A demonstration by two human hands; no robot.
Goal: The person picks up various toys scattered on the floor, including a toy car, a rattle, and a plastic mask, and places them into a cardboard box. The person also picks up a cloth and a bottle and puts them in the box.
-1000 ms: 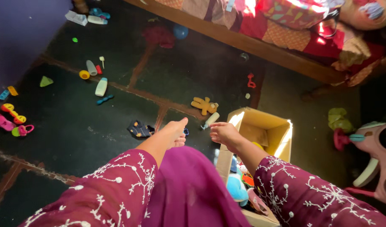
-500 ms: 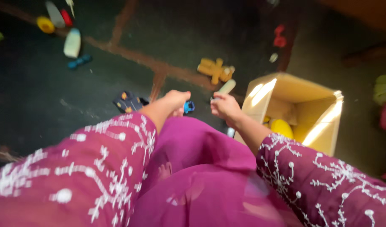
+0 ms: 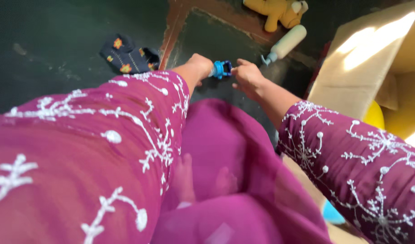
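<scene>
Hands meeting at upper centre of frame: left hand [image 3: 197,68] clenched round small blue toy [image 3: 221,69] on dark floor [image 3: 58,63], right hand [image 3: 247,77] loose, fingertips at toy. Pale bottle [image 3: 285,44], cardboard box [image 3: 352,72] upper right; patterned sock [image 3: 128,58] upper left.

Floor [image 3: 58,68]: dark green-black, scuffed, crossed by a worn reddish-brown seam [image 3: 175,22]. Cardboard box [image 3: 352,77], open, at right, struck by a hard band of sunlight; remainder of floor in shade.
</scene>
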